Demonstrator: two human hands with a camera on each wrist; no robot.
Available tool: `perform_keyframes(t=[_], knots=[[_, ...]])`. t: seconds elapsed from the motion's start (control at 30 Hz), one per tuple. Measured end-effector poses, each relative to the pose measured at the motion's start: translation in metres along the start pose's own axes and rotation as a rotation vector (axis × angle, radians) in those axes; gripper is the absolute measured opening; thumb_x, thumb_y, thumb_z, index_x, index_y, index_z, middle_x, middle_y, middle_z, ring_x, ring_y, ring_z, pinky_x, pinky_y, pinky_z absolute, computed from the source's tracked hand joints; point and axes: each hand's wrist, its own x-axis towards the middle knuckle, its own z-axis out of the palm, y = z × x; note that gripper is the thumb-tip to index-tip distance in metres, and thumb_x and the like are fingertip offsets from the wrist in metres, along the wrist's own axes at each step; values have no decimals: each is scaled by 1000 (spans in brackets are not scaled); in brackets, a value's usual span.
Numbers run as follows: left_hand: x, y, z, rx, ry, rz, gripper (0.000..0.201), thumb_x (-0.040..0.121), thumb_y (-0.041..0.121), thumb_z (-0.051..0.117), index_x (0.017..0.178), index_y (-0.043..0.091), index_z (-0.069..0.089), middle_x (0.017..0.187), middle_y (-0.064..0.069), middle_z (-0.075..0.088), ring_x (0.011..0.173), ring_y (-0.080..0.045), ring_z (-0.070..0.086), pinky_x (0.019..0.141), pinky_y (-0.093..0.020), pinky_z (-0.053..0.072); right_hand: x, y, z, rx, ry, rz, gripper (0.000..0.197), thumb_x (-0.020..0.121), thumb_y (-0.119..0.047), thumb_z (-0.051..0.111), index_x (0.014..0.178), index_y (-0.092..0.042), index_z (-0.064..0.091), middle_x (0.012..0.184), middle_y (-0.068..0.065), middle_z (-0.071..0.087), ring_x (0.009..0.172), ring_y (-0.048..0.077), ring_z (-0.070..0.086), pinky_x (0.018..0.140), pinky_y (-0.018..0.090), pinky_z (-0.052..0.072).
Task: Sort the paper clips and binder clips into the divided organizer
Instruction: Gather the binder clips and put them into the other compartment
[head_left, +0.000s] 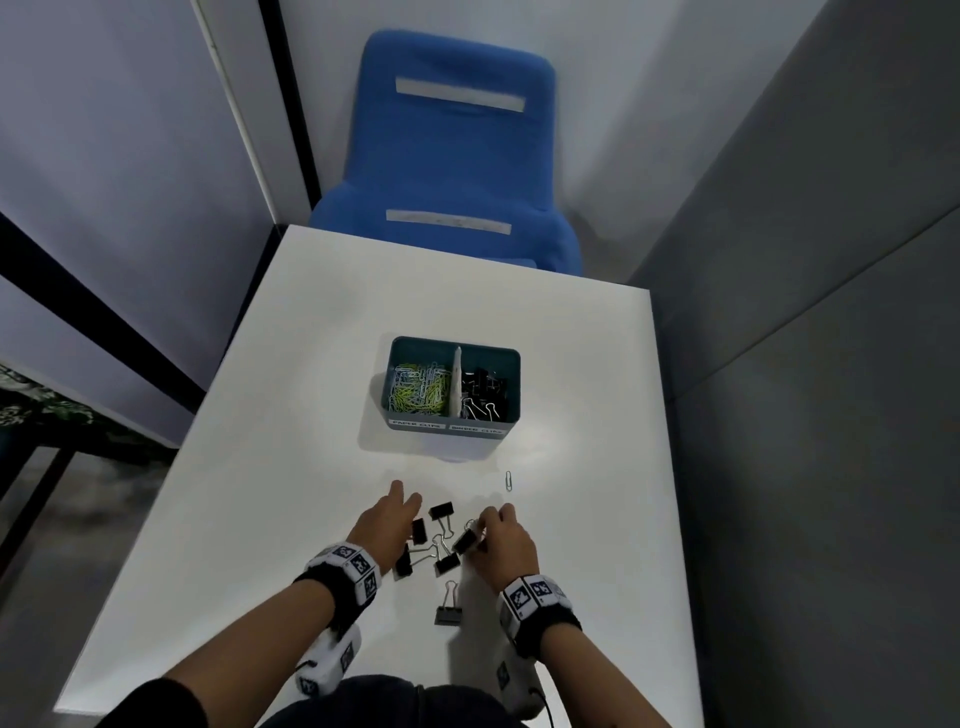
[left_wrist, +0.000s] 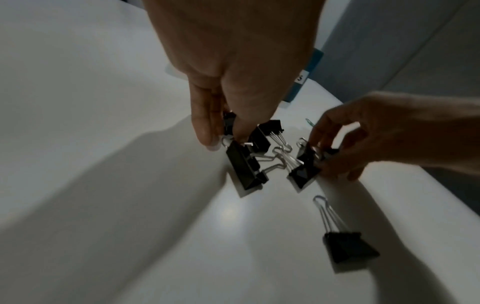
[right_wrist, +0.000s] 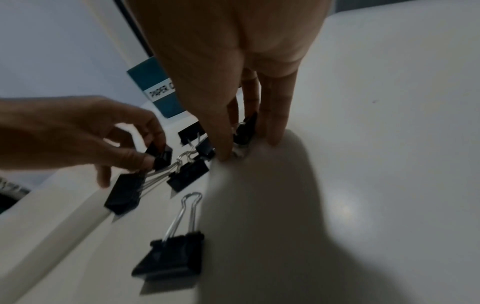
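White table (head_left: 291, 395) has bare room left and right of both hands; left hand (head_left: 387, 525) pinches a black binder clip (head_left: 418, 530); right hand (head_left: 506, 540) pinches another clip (head_left: 464, 541); more clips between them, one (head_left: 448, 614) nearer the wrists; wire paper clip (head_left: 509, 480) beyond right hand; teal organizer (head_left: 511, 364) farther ahead.

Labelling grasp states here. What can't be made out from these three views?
- Left hand: head view hides its fingertips' contact; left wrist shows fingers at a binder clip, grip partly covered.
- Right hand: its clip mostly hidden between fingers.
- Organizer labels: too blurred in the head view; cut off by hands in both wrist views.
- Clips in the compartments: uncountable.
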Motion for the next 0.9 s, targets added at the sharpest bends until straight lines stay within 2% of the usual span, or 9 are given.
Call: perform_keyframes(t=[0.07, 0.17, 0.27, 0.33, 0.43, 0.63, 0.7, 0.8, 0.9], knots=[[0, 2, -9, -69, 3, -19, 25, 85, 4, 60, 108, 5, 50, 113, -14, 44, 68, -25, 41, 59, -33, 39, 0, 7, -3, 77, -30, 51, 33, 78, -23, 65, 106, -12, 53, 109, 5, 47, 88, 31, 60, 67, 31, 44], [1, 5, -18, -88, -34, -2, 24, 87, 15, 62, 106, 5, 51, 110, -9, 45, 76, -27, 50, 65, -33, 39, -1, 16, -4, 175, -63, 91, 31, 74, -25, 71, 100, -14, 58, 101, 2, 50, 87, 24, 57, 69, 25, 37], [2, 20, -35, -80, -12, 93, 26, 89, 23, 61, 110, 9, 54, 112, -7, 47, 90, -28, 56, 73, -34, 44, -3, 20, -3, 161, -54, 98, 20, 80, -23, 64, 98, -12, 64, 101, 9, 62, 95, 27, 59, 72, 27, 41], [5, 37, -56, -130, 67, 146, 27, 90, 25, 62, 113, 13, 56, 112, -3, 49, 88, -21, 56, 75, -30, 46, -5, 19, -6, 173, -36, 102, 17, 81, -22, 63, 94, -13, 68, 99, 10, 67, 96, 27, 61, 74, 28, 44], [21, 63, -97, -243, 238, 201, 27, 89, 24, 64, 114, 15, 57, 114, 1, 52, 84, -11, 54, 77, -24, 49, -6, 14, -23, 183, -5, 72, 15, 79, -21, 66, 91, -14, 71, 96, 8, 70, 93, 24, 63, 68, 21, 37], [45, 82, -159, -384, 446, 215, 44, 89, 27, 65, 130, 17, 52, 121, -4, 52, 91, -18, 59, 81, -34, 52, 12, -7, -97, 187, 143, 15, 17, 73, -9, 63, 87, -16, 72, 91, 5, 72, 88, 23, 65, 69, 19, 40], [39, 77, -156, -350, 468, 213, 37, 92, 26, 62, 127, 16, 53, 119, -3, 51, 86, -16, 58, 74, -29, 50, 23, -17, -129, 220, 226, -7, 13, 77, -9, 65, 88, -16, 70, 89, 4, 71, 83, 21, 64, 69, 19, 41], [23, 56, -127, -220, 372, 211, 24, 93, 21, 58, 117, 17, 58, 114, 1, 55, 91, -16, 60, 72, -22, 45, 40, -33, -168, 323, 350, -48, 13, 82, -12, 68, 94, -16, 69, 90, 1, 69, 78, 14, 61, 72, 19, 45], [3, 26, -88, -45, 117, 122, 39, 90, 30, 60, 126, 18, 49, 126, -3, 50, 105, -23, 57, 81, -35, 50, 54, -43, -183, 419, 432, -85, 28, 83, -21, 71, 110, -19, 63, 98, 0, 64, 78, 17, 64, 76, 27, 51]])
